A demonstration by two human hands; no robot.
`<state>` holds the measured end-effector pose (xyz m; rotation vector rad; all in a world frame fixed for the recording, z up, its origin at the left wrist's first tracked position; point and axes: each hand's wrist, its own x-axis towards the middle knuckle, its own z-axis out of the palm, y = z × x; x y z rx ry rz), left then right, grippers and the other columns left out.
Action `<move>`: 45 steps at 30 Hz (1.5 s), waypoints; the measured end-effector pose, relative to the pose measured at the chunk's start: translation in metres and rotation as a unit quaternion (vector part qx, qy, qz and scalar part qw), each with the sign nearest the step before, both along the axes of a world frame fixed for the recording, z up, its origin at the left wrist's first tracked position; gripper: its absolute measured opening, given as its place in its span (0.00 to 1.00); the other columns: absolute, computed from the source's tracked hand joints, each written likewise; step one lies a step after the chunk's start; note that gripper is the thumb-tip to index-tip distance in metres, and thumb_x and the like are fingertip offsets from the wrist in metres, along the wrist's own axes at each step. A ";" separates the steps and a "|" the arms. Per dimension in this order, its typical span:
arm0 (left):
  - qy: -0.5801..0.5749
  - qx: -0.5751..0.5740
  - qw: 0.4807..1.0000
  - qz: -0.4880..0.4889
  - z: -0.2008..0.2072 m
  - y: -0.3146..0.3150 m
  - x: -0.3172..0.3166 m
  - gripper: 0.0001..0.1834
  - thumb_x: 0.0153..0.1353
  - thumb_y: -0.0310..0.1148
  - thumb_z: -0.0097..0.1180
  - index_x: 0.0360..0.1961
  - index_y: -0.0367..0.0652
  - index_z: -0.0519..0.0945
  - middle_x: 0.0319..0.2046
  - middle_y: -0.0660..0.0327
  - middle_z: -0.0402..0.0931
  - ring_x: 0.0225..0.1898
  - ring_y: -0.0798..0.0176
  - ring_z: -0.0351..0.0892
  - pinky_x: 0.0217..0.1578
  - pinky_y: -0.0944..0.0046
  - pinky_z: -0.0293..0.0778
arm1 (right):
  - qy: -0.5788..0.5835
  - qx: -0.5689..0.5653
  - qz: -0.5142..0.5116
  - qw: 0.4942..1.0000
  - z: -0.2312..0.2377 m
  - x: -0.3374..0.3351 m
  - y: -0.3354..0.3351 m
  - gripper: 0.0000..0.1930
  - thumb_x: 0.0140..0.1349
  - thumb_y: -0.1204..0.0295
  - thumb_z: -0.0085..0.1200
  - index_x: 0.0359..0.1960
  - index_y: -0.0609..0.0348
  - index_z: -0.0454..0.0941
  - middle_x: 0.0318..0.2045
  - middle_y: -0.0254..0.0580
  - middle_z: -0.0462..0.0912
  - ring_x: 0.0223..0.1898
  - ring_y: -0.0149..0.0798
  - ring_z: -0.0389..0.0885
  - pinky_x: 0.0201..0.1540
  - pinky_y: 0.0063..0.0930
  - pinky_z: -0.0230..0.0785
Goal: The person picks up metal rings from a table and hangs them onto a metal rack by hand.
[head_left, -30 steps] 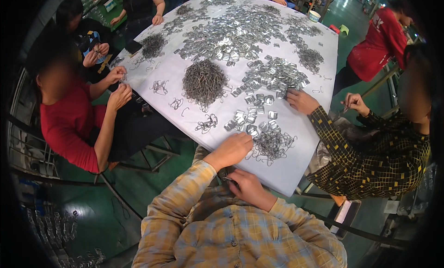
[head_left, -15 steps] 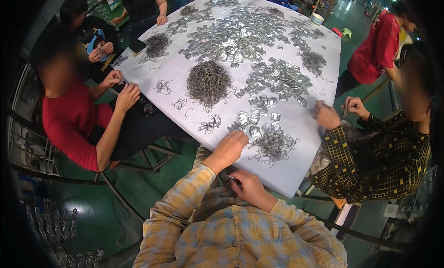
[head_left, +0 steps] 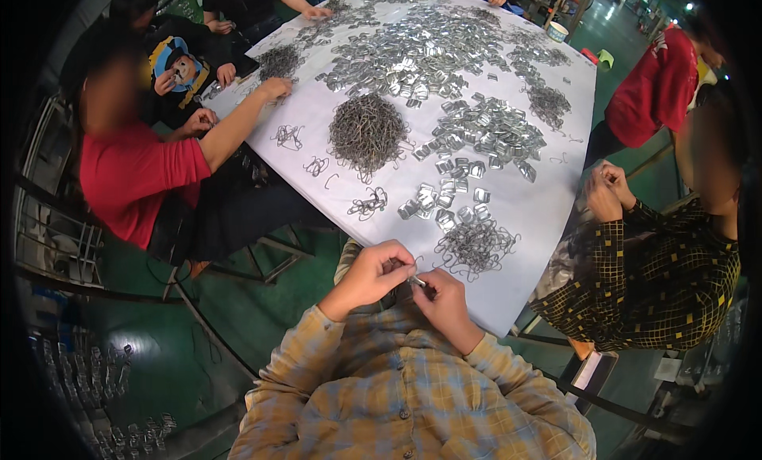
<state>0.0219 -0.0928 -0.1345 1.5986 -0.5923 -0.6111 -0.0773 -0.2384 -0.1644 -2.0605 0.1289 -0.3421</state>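
Over my lap, just in front of the near table edge, my two hands meet fingertip to fingertip. A small shiny metal piece (head_left: 417, 281) shows between them, too small to tell its exact kind. My right hand (head_left: 446, 305) pinches it. Thumb and forefinger of my left hand (head_left: 371, 276) are closed at its other end; what else they hold is hidden. Nearest to my hands on the white tabletop (head_left: 496, 297) lie a small pile of bent wire hooks (head_left: 475, 248) and several loose bent sheet-metal pieces (head_left: 446, 188).
A tall heap of wire hooks (head_left: 367, 132) stands mid-table, with a broad spread of sheet-metal pieces (head_left: 492, 132) beside it. Co-workers sit close: a person in red (head_left: 147, 182) at left and one in a yellow-checked dark top (head_left: 635, 277) at right. A paper cup (head_left: 557, 31) stands far right.
My left hand has drawn back from the loose metal pieces to my right hand, which has risen slightly. The left co-worker has reached out over the table; the right one has brought both hands together.
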 end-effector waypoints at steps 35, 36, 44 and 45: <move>-0.102 -0.069 0.986 0.109 -0.011 0.021 -0.033 0.03 0.62 0.24 0.51 0.35 0.36 0.71 0.31 0.62 0.74 0.35 0.72 0.72 0.38 0.72 0.69 | -0.040 -0.326 -0.163 0.930 -0.013 0.077 -0.128 0.07 0.50 0.74 0.58 0.31 0.62 0.81 0.25 0.43 0.76 0.29 0.46 0.74 0.33 0.37 0.66; -0.104 -0.063 0.987 0.104 -0.015 0.021 -0.034 0.03 0.61 0.23 0.51 0.35 0.37 0.72 0.30 0.62 0.74 0.34 0.71 0.72 0.37 0.71 0.69 | -0.039 -0.327 -0.162 0.930 -0.007 0.074 -0.123 0.07 0.50 0.74 0.58 0.31 0.62 0.81 0.25 0.43 0.76 0.29 0.46 0.74 0.33 0.37 0.66; -0.207 -0.018 0.973 0.105 -0.011 0.004 -0.035 0.05 0.56 0.23 0.54 0.33 0.38 0.72 0.27 0.55 0.74 0.29 0.52 0.74 0.34 0.61 0.68 | 0.023 0.152 0.023 0.988 0.023 0.026 -0.037 0.06 0.57 0.76 0.56 0.33 0.66 0.80 0.23 0.38 0.76 0.24 0.28 0.70 0.28 0.22 0.64; -0.206 -0.016 0.973 0.106 -0.010 0.005 -0.035 0.05 0.56 0.23 0.54 0.33 0.38 0.72 0.27 0.55 0.74 0.29 0.52 0.74 0.34 0.61 0.68 | 0.000 0.138 0.045 0.989 0.023 0.023 -0.030 0.06 0.56 0.76 0.56 0.33 0.66 0.80 0.24 0.38 0.76 0.24 0.28 0.71 0.29 0.22 0.64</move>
